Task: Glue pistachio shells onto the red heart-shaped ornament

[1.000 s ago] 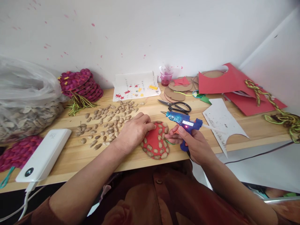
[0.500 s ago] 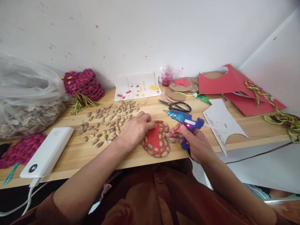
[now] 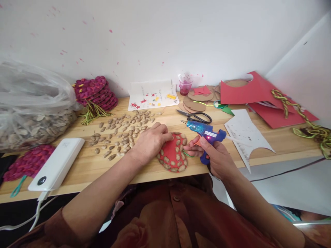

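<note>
A red disc (image 3: 169, 151) lies at the table's front edge with brown mottled seeds stuck round its rim and in a row across it. My left hand (image 3: 152, 140) rests at the disc's upper left edge, fingers bent and pressed together; what its fingertips hold, if anything, is hidden. My right hand (image 3: 217, 155) is wrapped round a blue glue gun (image 3: 207, 132) with a lit red light, its nozzle pointing left above the disc. Loose seeds (image 3: 125, 141) are scattered on the wood left of my left hand.
Black scissors (image 3: 198, 116) lie behind the glue gun. A white power bank (image 3: 57, 163) and a plastic bag of seeds (image 3: 33, 127) are at left. Red card (image 3: 238, 93), cut white card (image 3: 245, 134) and yarn (image 3: 310, 131) lie at right. A plastic cup (image 3: 185, 86) stands by the wall.
The view has shifted slightly, so things at left appear a little further right. Both hands keep nearly the same pose at the disc and on the glue gun.
</note>
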